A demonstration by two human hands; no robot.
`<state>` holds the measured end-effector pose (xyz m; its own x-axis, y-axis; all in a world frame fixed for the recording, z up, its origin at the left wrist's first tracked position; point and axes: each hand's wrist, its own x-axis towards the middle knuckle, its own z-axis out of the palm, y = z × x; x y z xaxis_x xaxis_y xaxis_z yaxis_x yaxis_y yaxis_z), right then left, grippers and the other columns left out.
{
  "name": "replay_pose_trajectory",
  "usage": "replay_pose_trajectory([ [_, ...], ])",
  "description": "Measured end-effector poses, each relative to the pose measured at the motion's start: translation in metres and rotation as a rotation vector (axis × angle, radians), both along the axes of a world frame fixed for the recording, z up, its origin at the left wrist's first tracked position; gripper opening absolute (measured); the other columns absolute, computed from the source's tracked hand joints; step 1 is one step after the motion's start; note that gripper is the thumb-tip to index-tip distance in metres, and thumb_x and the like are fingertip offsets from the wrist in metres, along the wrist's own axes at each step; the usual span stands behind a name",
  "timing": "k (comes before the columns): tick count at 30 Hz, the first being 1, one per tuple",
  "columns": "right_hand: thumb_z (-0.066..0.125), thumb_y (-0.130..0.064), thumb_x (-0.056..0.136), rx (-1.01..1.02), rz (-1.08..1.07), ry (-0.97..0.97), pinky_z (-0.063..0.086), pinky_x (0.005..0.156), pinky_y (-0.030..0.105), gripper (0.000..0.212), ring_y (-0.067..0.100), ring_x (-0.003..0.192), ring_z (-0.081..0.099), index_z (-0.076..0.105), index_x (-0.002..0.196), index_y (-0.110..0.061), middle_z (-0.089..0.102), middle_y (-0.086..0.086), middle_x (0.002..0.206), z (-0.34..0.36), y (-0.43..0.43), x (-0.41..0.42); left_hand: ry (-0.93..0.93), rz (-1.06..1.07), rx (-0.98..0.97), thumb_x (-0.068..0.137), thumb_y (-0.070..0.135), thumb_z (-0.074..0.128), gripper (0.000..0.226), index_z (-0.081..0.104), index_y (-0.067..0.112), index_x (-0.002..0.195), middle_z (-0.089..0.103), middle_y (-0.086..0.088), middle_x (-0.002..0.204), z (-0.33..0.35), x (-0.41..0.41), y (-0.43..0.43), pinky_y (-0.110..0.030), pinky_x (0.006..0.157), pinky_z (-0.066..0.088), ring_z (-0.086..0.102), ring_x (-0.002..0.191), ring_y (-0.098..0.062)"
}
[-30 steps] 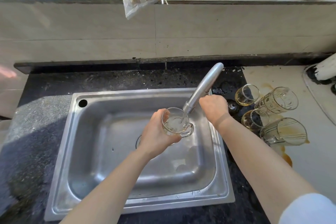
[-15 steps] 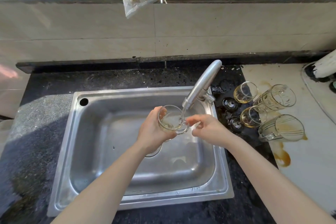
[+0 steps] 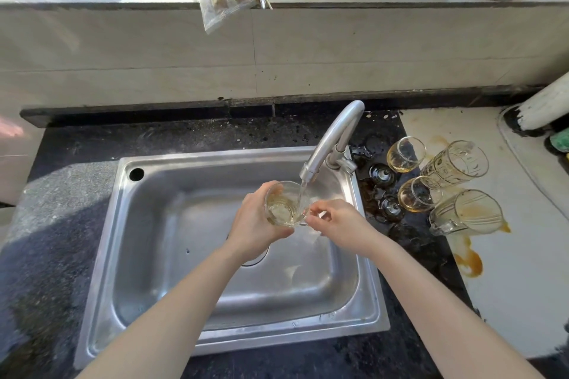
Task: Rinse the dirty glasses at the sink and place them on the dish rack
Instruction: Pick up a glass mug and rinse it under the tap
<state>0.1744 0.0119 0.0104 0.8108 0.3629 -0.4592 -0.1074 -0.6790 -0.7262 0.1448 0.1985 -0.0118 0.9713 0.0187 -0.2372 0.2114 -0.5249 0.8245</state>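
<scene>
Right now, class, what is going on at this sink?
A person is rinsing one glass under the running tap, over the sink. The left hand grips the glass, which holds yellowish water. The right hand seems to pinch its handle side. Four stained glasses wait on the counter to the right, beside a brown spill.

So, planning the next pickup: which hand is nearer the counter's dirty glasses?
Right. The right hand sits left of the dirty glasses; the left hand is farther left, gripping a glass.
</scene>
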Motion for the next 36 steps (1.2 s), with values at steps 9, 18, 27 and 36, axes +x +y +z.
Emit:
replay_pose_trajectory([
  [9, 0.06, -0.023, 0.093, -0.109, 0.003, -0.134, 0.041, 0.065, 0.032, 0.021, 0.016, 0.067, 0.053, 0.061, 0.074, -0.014, 0.059, 0.001, 0.07, 0.004, 0.001, -0.019, 0.071, -0.073, -0.084, 0.052, 0.029, 0.086, 0.078, 0.048, 0.044, 0.118, 0.062, 0.026, 0.112, -0.015, 0.003, 0.003, -0.026, 0.093, 0.047, 0.057, 0.109, 0.003],
  [18, 0.059, -0.027, 0.093, -0.236, 0.096, -0.132, 0.039, 0.063, 0.034, 0.035, 0.023, 0.068, 0.05, 0.045, 0.062, -0.019, 0.053, 0.001, 0.067, 0.009, 0.005, -0.009, 0.155, -0.076, -0.217, 0.052, 0.017, 0.091, 0.078, 0.052, 0.036, 0.116, 0.061, 0.015, 0.113, -0.024, 0.004, 0.009, -0.013, 0.083, 0.04, 0.054, 0.108, 0.008],
  [27, 0.054, -0.027, 0.095, -0.267, 0.073, -0.1, 0.036, 0.058, 0.034, 0.037, 0.024, 0.065, 0.049, 0.041, 0.061, -0.019, 0.05, 0.001, 0.064, 0.008, 0.01, -0.014, 0.312, -0.087, -0.371, 0.053, 0.004, 0.09, 0.078, 0.053, 0.024, 0.119, 0.063, 0.004, 0.117, -0.028, 0.005, 0.014, -0.013, 0.078, 0.045, 0.057, 0.111, -0.006],
  [36, 0.051, -0.028, 0.096, -0.258, -0.022, -0.18, 0.042, 0.063, 0.038, 0.032, 0.029, 0.071, 0.053, 0.047, 0.067, -0.016, 0.055, 0.005, 0.068, 0.004, 0.011, -0.019, 0.357, -0.188, -0.376, 0.061, -0.003, 0.085, 0.076, 0.051, 0.02, 0.125, 0.06, 0.004, 0.119, -0.017, 0.024, 0.013, -0.013, 0.088, 0.045, 0.053, 0.115, -0.004],
])
